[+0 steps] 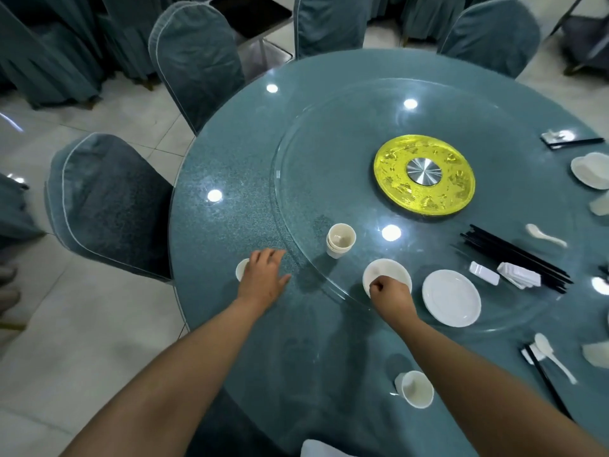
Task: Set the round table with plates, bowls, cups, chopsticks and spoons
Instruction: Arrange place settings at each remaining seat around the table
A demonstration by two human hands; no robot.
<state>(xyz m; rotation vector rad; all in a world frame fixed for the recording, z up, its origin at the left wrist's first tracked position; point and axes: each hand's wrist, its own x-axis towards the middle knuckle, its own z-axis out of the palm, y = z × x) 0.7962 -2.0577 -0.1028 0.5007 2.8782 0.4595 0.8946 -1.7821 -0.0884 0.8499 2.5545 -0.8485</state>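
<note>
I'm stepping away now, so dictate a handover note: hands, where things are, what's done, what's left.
Left hand: open, over a small white cup at the table edge.
Right hand: gripping the bowl on the glass turntable.
Still on the turntable: stacked cups, plate, chopsticks, a spoon.
Done: a cup at the near edge.
Left: most seats.

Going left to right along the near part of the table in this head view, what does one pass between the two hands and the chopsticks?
Left hand over a small white cup → stack of cups → right hand gripping the bowl → white plate → chopstick rests → black chopsticks.
</note>
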